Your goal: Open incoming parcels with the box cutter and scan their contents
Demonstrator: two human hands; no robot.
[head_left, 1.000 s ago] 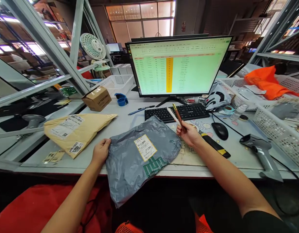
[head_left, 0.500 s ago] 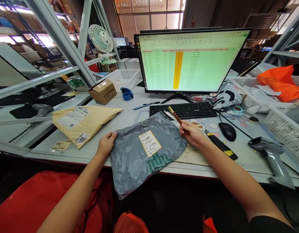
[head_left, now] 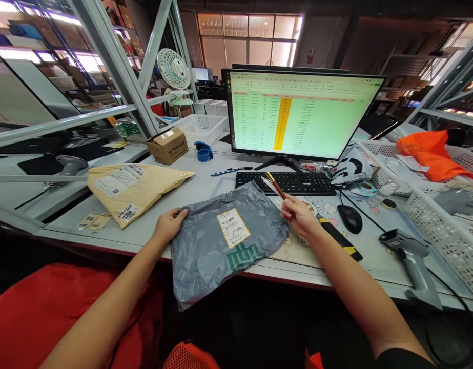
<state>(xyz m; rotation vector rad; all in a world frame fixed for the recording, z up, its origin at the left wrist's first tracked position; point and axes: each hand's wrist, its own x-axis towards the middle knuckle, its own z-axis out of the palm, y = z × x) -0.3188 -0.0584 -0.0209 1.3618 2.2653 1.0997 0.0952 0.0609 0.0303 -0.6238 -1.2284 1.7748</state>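
Observation:
A grey plastic mailing bag with a white label and green print lies half on the desk, its near end hanging over the front edge. My left hand is closed on its left edge, thumb on top. Above the bag's right side, my right hand is closed around a slim brown pen-like stick with a gold end; a thin white stick lies alongside it. Whether my right fingers also touch the bag, I cannot tell. The sticks point toward the black keyboard.
To the left lie a yellow padded envelope and a small cardboard box. A monitor stands behind the keyboard. On the right are a black-and-yellow cutter knife, a mouse, a barcode scanner and white baskets.
The camera view has shifted slightly, tilting upward. Both hands keep their grips, and the bag stays in nearly the same place on the desk.

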